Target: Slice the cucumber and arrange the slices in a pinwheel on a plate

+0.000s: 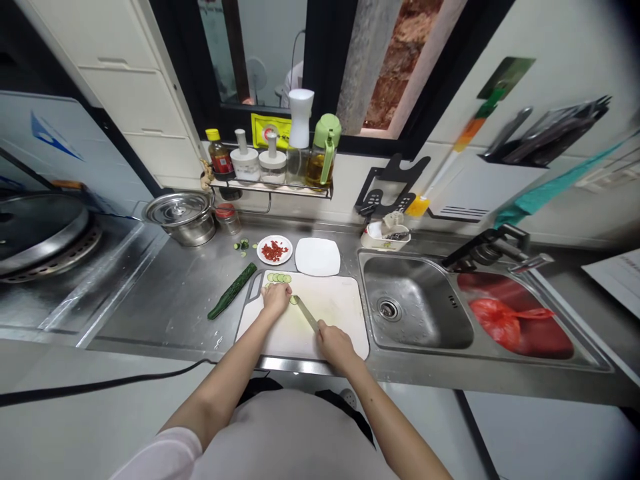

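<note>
1. Up close, from the head view: pressing down with the left hand [277, 297], fingers curled together over the cucumber end [294, 300], low on the cutting board [330, 313].
2. Just right of that hand: gripping tight with the right hand [336, 343] around the handle of the knife [306, 312], with the blade angled away and its tip meeting the cucumber end right beside the left fingers.
3. Probably the main hazard: nicking a finger, with so little cucumber left between blade and knuckles. Cannot tell whether tucked back or not.
4. Just beyond the left hand: cut slices [279, 277] lined up along the board's far edge. Could well be nudged off onto the worktop [175, 293] by a stray knuckle.
5. Left of the left hand: a loose cucumber half [233, 290], lying off the board and well apart from the blade, so little risk there.
6. Right of the right hand: sink [415, 307] just beside the board. Might skid that way under hard pressure on bare steel.
</note>
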`<state>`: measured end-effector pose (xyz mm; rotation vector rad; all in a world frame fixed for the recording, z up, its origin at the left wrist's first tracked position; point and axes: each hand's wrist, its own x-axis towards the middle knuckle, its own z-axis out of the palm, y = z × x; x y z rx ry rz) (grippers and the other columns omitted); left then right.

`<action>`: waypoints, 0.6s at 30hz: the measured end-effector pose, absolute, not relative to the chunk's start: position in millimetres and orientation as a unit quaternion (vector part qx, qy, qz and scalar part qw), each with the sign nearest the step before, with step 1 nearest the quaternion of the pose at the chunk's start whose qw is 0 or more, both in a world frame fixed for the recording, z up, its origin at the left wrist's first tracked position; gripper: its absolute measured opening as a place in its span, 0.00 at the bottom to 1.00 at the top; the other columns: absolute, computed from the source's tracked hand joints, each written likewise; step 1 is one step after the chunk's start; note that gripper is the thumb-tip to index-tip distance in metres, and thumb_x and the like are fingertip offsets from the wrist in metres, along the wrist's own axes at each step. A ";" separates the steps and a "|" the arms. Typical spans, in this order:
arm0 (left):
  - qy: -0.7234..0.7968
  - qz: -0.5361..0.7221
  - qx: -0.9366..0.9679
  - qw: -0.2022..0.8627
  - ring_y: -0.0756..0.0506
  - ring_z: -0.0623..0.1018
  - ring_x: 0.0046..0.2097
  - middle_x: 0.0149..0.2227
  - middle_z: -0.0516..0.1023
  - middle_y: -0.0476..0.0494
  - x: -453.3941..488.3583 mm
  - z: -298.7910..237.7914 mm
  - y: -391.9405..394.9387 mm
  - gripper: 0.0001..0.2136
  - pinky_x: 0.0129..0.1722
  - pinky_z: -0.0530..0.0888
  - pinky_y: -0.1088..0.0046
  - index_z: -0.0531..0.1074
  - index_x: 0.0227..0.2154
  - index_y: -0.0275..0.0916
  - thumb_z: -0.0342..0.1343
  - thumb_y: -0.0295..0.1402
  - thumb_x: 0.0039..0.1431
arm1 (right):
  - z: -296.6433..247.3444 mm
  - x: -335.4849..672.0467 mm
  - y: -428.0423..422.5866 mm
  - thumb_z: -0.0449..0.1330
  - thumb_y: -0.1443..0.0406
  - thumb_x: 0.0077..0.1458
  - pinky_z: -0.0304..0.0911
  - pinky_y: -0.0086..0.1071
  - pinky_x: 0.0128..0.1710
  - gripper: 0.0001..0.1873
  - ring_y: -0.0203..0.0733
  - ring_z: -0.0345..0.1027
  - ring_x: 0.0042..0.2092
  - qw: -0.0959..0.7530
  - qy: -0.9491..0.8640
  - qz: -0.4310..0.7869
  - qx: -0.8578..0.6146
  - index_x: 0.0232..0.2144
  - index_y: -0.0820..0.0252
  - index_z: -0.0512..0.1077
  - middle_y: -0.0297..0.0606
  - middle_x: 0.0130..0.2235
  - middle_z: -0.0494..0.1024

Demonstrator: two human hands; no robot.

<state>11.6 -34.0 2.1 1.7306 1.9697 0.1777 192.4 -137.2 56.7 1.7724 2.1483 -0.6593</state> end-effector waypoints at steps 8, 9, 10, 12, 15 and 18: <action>0.726 0.056 0.636 0.255 0.40 0.72 0.49 0.40 0.80 0.44 11.0 0.7 -31.9 0.09 0.48 0.60 0.61 0.77 0.33 0.44 0.52 0.29 0.55 | 58.1 193.0 -132.5 0.42 0.68 0.64 0.60 0.34 0.40 0.16 0.48 0.73 0.45 0.155 0.744 -0.224 0.610 0.48 0.62 0.65 0.50 0.42 0.78; 0.726 0.057 0.636 0.255 0.40 0.72 0.49 0.40 0.80 0.44 10.9 0.2 -31.5 0.09 0.48 0.60 0.61 0.77 0.33 0.44 0.52 0.30 0.55 | 58.3 193.7 -131.5 0.42 0.68 0.64 0.60 0.35 0.40 0.16 0.48 0.73 0.45 0.158 0.745 -0.224 0.608 0.49 0.62 0.65 0.50 0.42 0.78; 0.727 0.057 0.635 0.255 0.40 0.72 0.49 0.39 0.80 0.44 10.7 -0.2 -31.1 0.09 0.49 0.60 0.61 0.77 0.33 0.44 0.52 0.30 0.55 | 58.4 194.4 -130.5 0.42 0.68 0.64 0.60 0.35 0.40 0.16 0.48 0.73 0.45 0.160 0.746 -0.223 0.606 0.49 0.62 0.65 0.50 0.42 0.78; 0.727 0.059 0.634 0.255 0.40 0.72 0.49 0.39 0.80 0.44 10.5 -1.2 -30.4 0.08 0.49 0.60 0.61 0.77 0.33 0.45 0.52 0.30 0.55 | 58.1 195.7 -128.5 0.42 0.69 0.63 0.60 0.35 0.39 0.16 0.48 0.73 0.45 0.163 0.750 -0.222 0.602 0.48 0.62 0.65 0.50 0.42 0.78; 0.728 0.059 0.633 0.257 0.40 0.72 0.49 0.39 0.80 0.45 10.5 -2.1 -29.8 0.08 0.49 0.59 0.60 0.77 0.32 0.46 0.53 0.30 0.55 | 56.9 197.0 -125.8 0.42 0.69 0.63 0.61 0.35 0.39 0.16 0.49 0.73 0.44 0.167 0.754 -0.224 0.595 0.48 0.62 0.64 0.50 0.41 0.78; 0.729 0.054 0.631 0.258 0.40 0.72 0.50 0.39 0.80 0.44 10.6 -1.9 -29.7 0.08 0.49 0.59 0.60 0.77 0.33 0.45 0.53 0.31 0.55 | 55.8 196.6 -123.7 0.43 0.70 0.63 0.61 0.35 0.39 0.16 0.49 0.73 0.45 0.170 0.756 -0.229 0.590 0.49 0.62 0.64 0.51 0.42 0.77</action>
